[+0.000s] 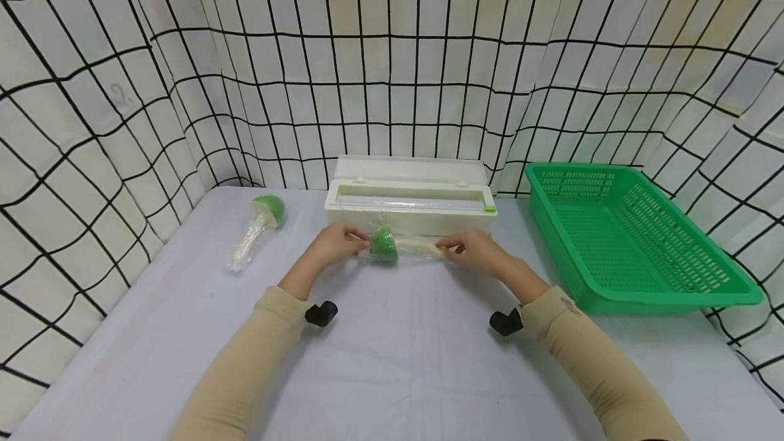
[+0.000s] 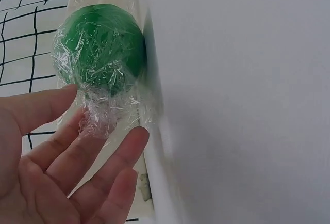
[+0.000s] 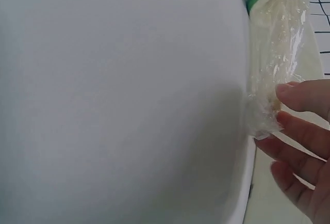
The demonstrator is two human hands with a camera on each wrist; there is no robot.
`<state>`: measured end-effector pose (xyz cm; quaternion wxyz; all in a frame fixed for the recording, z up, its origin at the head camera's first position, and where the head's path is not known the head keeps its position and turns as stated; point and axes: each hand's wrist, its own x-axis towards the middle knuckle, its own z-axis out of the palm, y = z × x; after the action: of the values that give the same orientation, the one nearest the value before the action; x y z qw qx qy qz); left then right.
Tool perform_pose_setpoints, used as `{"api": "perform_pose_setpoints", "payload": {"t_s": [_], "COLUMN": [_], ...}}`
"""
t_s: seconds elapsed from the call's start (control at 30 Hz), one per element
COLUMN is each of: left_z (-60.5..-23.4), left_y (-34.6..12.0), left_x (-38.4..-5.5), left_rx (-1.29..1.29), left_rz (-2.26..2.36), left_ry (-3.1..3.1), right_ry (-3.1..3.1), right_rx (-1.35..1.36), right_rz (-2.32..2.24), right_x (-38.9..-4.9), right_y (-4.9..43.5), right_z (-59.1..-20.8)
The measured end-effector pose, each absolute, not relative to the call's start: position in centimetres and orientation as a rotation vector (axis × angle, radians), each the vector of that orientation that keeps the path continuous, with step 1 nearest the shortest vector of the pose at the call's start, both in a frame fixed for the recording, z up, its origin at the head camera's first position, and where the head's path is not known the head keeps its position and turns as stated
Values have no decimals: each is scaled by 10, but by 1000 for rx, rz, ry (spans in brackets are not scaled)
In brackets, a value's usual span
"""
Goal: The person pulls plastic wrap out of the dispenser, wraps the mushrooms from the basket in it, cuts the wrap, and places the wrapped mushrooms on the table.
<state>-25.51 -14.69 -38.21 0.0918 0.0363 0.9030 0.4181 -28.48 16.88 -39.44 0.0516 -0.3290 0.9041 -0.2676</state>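
Observation:
A green-capped mushroom (image 1: 384, 245) with a pale stem lies sideways between my hands, wrapped in clear plastic film. At the cap end, my left hand (image 1: 339, 242) pinches the bunched film (image 2: 100, 108) between thumb and fingers. The far end of the stem (image 3: 276, 43) is held by my right hand (image 1: 474, 250), thumb and forefinger closing on the gathered film. Just behind the mushroom stands a white cling film dispenser (image 1: 410, 223) with its lid raised and a roll visible inside.
Another wrapped green-capped mushroom (image 1: 269, 209) lies at the back left of the white-covered table (image 1: 398, 373). A green plastic basket (image 1: 612, 243) occupies the right side. Black wire grid panels (image 1: 392, 60) wall in the back and both sides.

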Motion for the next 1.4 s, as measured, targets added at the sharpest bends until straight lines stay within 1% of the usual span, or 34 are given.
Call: {"api": "perform_pose_setpoints", "payload": {"t_s": [0.13,0.27,0.43,0.57,0.73,0.83,0.97,1.07,1.17,1.4], "left_z": [-381,-377,-371,-366,-356,-353,-353,-355,-355,-357], "left_y": [-146,-145,-147,-150,-145,-140,-132,-124,-114,-92], "left_x": [-252,-249,-242,-238,-238,-241,-247,-253,-260,-276], "left_rx": [155,193,226,312,440,484,549,632,738,1037], "left_rz": [1205,1166,1110,1109,1230,1258,1308,1307,1214,923], "left_ry": [2699,2723,2751,2806,2867,2908,2950,2974,3018,3095], "right_ry": [2795,2846,2928,3039,3170,3216,3331,3427,3477,3368], "right_rx": [-1027,-981,-1015,-1066,-1190,-1312,-1370,-1315,-1196,-718], "right_rz": [-721,-715,-725,-750,-812,-851,-884,-868,-801,-652], "right_x": [-279,-273,-272,-273,-278,-283,-290,-295,-300,-304], "right_y": [174,180,188,197,208,212,216,219,220,219], "right_z": [-394,-390,-387,-385,-388,-390,-393,-395,-397,-395]}}
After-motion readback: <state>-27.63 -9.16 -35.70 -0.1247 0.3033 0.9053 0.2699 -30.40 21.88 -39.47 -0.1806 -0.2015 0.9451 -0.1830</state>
